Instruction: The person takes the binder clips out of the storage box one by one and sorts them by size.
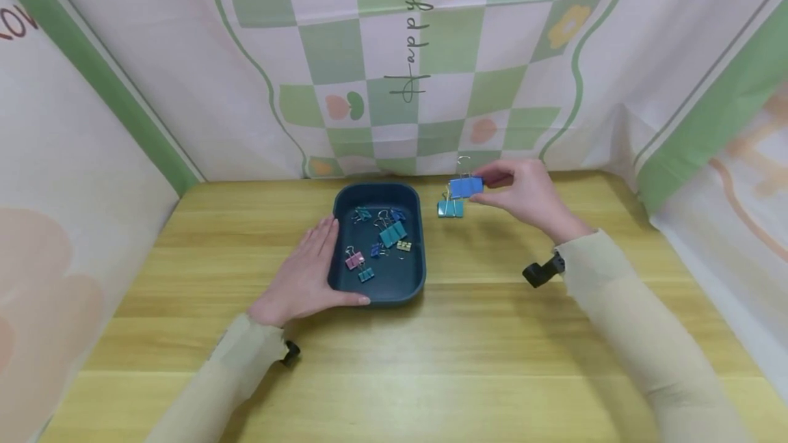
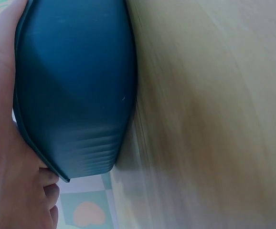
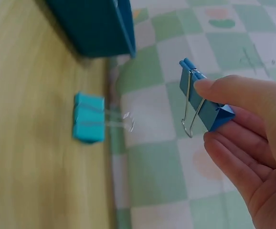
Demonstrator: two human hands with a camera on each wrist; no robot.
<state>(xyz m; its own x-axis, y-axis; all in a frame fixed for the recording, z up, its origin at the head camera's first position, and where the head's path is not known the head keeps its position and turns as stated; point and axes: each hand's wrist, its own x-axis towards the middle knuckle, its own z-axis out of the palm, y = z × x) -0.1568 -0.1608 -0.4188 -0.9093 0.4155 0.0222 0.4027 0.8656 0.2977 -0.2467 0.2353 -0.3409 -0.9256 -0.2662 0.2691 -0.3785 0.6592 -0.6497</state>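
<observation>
Between thumb and fingers, my right hand [image 1: 523, 193] pinches a large blue binder clip [image 1: 466, 187] above the table; its wire handles are visible in the right wrist view. Just below it, a teal binder clip [image 3: 89, 118] stands on the wood, apart from the held one. My left hand [image 1: 304, 272] rests against a dark blue tray [image 1: 394, 292], its fingers straight along the left side and its thumb on the near rim. Inside the tray lie several binder clips: a large teal clip [image 1: 392, 233], a pink clip [image 1: 354, 260], a yellow clip [image 1: 403, 246] and small blue and teal ones.
The wooden table [image 1: 480, 361] reaches back to a hanging checked cloth [image 1: 390, 53] with printed flowers and lettering. More cloth hangs at both sides. A black wrist strap piece [image 1: 542, 271] sticks out under the right sleeve.
</observation>
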